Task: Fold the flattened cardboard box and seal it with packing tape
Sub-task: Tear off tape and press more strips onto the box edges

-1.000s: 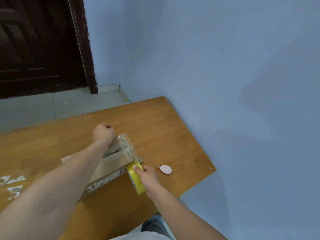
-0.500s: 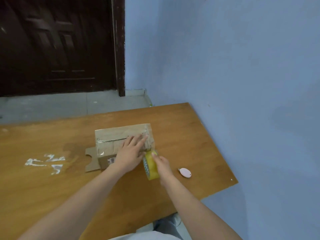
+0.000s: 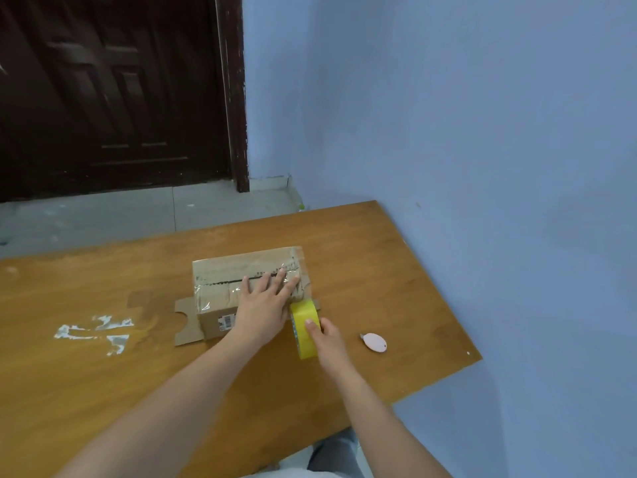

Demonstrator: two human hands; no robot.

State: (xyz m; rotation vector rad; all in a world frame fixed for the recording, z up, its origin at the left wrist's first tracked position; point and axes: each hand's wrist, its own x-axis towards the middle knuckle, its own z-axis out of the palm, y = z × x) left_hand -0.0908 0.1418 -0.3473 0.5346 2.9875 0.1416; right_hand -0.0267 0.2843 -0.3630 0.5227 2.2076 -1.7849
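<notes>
A brown cardboard box (image 3: 224,270) stands folded on the wooden table (image 3: 103,374), with clear tape glinting along its top seam. One flap (image 3: 186,320) sticks out flat at its left end. My left hand (image 3: 265,301) lies flat on the box top, fingers spread over the taped seam at the right end. My right hand (image 3: 325,334) grips a yellow roll of packing tape (image 3: 303,329), held on edge against the box's near right corner.
A small pink oval cutter (image 3: 374,342) lies on the table right of the roll. White tape scraps (image 3: 94,332) stick to the table at the left. A blue wall runs along the table's right side; a dark door stands beyond the floor.
My left hand went from a fist at the box's far side to lying flat with spread fingers on the top. The view swung, and the roll stays at the box's right end.
</notes>
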